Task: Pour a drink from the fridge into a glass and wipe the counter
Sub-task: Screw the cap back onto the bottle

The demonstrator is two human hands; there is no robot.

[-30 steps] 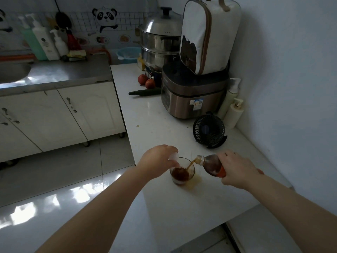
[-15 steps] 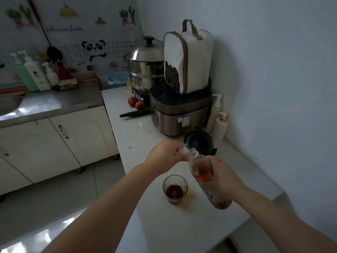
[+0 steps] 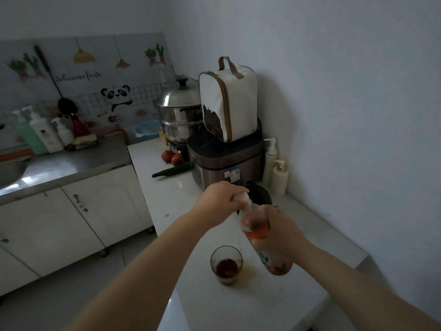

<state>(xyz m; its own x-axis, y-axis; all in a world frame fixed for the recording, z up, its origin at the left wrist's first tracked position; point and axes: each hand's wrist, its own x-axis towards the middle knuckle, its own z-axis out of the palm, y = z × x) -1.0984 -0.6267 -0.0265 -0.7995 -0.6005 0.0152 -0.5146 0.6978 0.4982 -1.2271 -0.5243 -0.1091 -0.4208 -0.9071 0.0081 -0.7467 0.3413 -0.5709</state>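
A plastic drink bottle with brown liquid and a red label is held upright, a little tilted, above the white counter. My right hand is wrapped around its middle. My left hand is closed over the white cap at the bottle's mouth. Below the bottle, on the counter, stands a clear glass with a small amount of dark drink in its bottom. A faint brownish wet patch shows on the counter right of the glass.
Behind my hands are a small black fan, a rice cooker with a white bag on top, a steel steamer pot, two pump bottles, tomatoes and a cucumber. Steel sink counter and white cabinets at left.
The bottle has gone from pouring into the glass to upright. My left hand left the glass and brought the cap onto the bottle's mouth. The camera has tilted up.
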